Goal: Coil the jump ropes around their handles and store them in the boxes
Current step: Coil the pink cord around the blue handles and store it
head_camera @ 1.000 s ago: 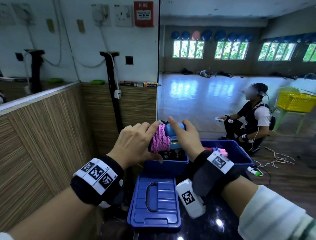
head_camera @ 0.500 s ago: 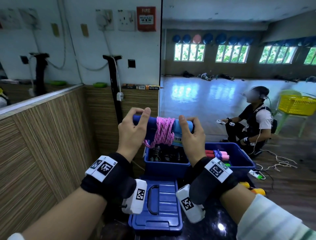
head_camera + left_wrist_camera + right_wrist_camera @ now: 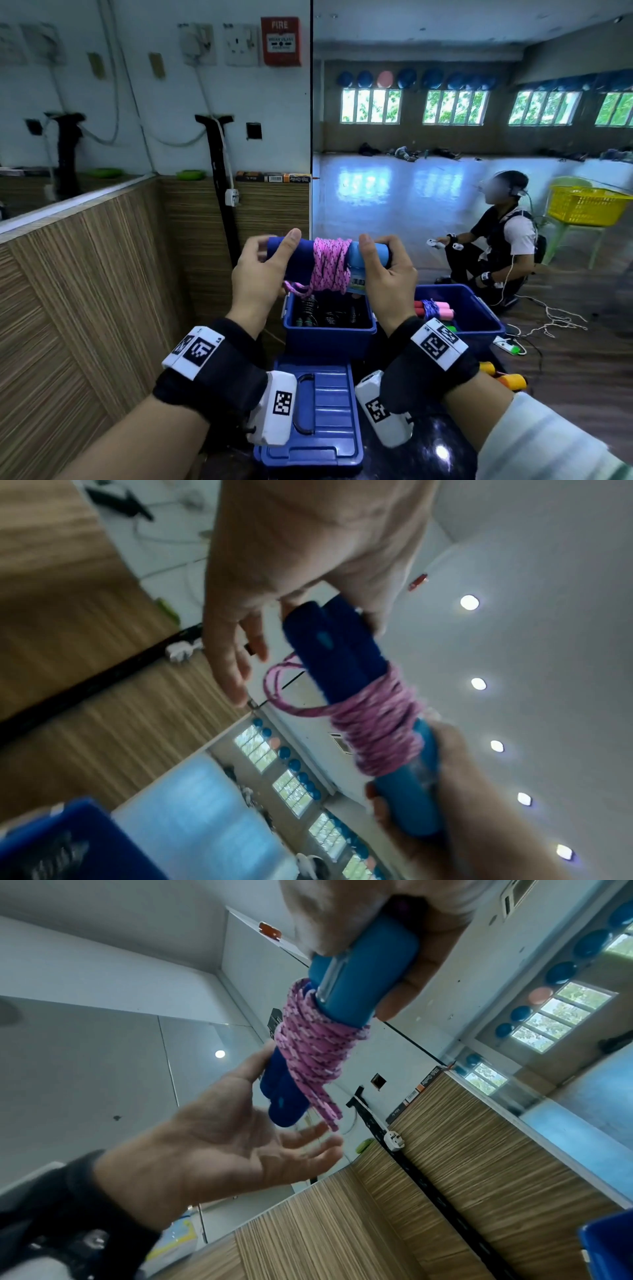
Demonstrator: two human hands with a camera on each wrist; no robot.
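- Head view: the right hand [image 3: 383, 274] is gripping one end of the paired blue foam handles bound by pink braided jump rope [image 3: 330, 267], above the open blue plastic box [image 3: 329, 334].
- Left wrist view: the left hand [image 3: 291, 574] is pinching the opposite end, fingers loose.
- Right wrist view: a rope tail [image 3: 325, 1110] is dangling. The bundle looks light and soft; hold it over the coil.

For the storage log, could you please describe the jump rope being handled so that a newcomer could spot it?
Above the open blue plastic box by the wood-panelled wall, both hands hold a blue-handled jump rope. Unlike the pink-handled rope in the neighbouring box, its handles are bound by pink braided cord.
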